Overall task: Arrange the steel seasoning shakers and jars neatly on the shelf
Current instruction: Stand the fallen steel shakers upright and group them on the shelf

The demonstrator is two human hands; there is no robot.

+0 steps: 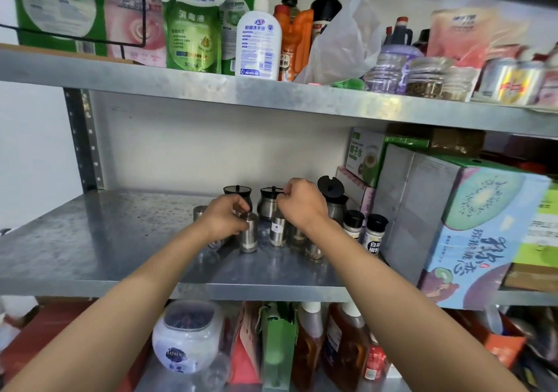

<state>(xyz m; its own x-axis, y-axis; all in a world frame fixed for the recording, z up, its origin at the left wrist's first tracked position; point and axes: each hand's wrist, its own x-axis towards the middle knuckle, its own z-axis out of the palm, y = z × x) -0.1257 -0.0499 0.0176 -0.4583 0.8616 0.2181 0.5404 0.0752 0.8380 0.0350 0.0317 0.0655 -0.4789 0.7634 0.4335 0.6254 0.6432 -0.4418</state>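
Note:
On the middle metal shelf (90,240) stand several steel shakers and three steel jars with black lids. My left hand (223,219) curls around the top of a steel shaker (248,236) near the shelf's middle. My right hand (302,203) pinches the spoon handle on the lid of the middle jar (267,206). Behind my left hand stands another jar (238,194). A third jar (333,200) has its lid flipped up. A labelled shaker (277,230) stands under my right wrist, and a small shaker (200,212) shows left of my left hand.
Two black-capped plastic spice bottles (374,234) stand right of the shakers, against a big kiwi-print carton (471,225). The upper shelf (271,95) is crowded with refill pouches, bottles and jars. Bottles and a plastic jar fill the shelf below.

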